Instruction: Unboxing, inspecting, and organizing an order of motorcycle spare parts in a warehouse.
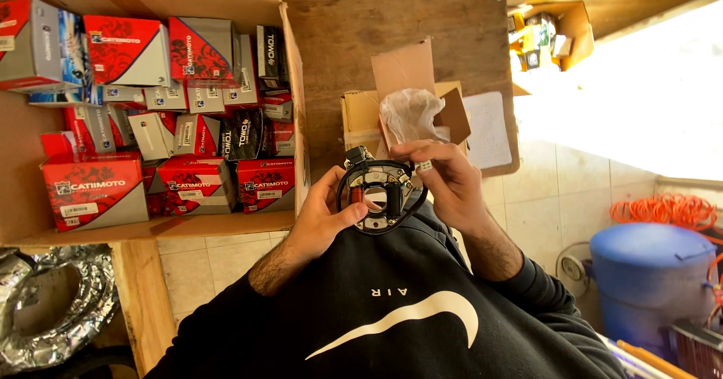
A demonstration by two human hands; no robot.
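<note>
I hold a round metal stator plate (380,195) with copper coils and a black wire looped around it, close to my chest. My left hand (322,217) grips its left edge, thumb across the plate's face. My right hand (444,179) holds the right edge, with a small white connector pinched at the fingertips. Just beyond it, a small open cardboard box (361,115) with a crumpled clear plastic bag (410,114) inside rests on the wooden table (361,40).
A large cardboard carton (290,70) at left holds several red, grey and black small boxes. A foil hose (53,311) lies at lower left. At right stand a blue drum (651,273), an orange coiled cord (663,210) and a small fan (574,267).
</note>
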